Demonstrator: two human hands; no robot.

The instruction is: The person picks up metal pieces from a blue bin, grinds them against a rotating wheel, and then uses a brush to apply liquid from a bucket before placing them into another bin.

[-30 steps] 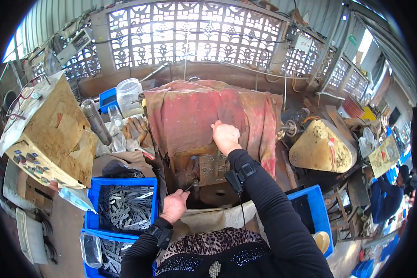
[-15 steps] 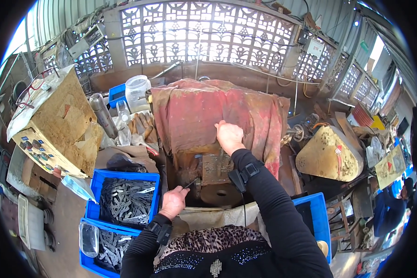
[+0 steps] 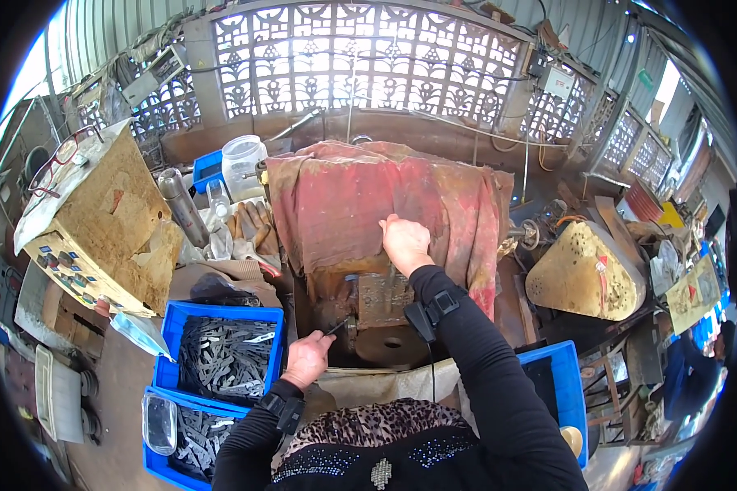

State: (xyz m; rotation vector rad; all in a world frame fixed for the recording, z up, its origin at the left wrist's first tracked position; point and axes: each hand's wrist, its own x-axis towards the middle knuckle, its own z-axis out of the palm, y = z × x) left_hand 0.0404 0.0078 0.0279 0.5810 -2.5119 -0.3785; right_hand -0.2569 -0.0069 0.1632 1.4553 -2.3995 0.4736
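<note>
My left hand (image 3: 306,360) is closed on a thin dark metal piece (image 3: 336,327), whose tip points at the fixture of a grimy machine. Its kind is too small to tell. My right hand (image 3: 406,244) makes a fist in front of the stained red cloth (image 3: 352,200) draped over the machine; what it grips, if anything, is hidden. Below that fist sits a rusty metal block (image 3: 382,296), with a round brown disc (image 3: 377,348) having a dark hole beneath it.
Left of me, two blue bins (image 3: 278,348) hold many flat grey metal pieces (image 3: 225,360). Another blue bin (image 3: 577,393) stands at my right. A control box (image 3: 131,221) with knobs, a steel flask (image 3: 182,209), a clear jar (image 3: 241,164) and gloves (image 3: 254,225) lie to the left.
Both hands keep practically the same place and grip. The whole view has shifted very slightly; nothing else visibly differs.
</note>
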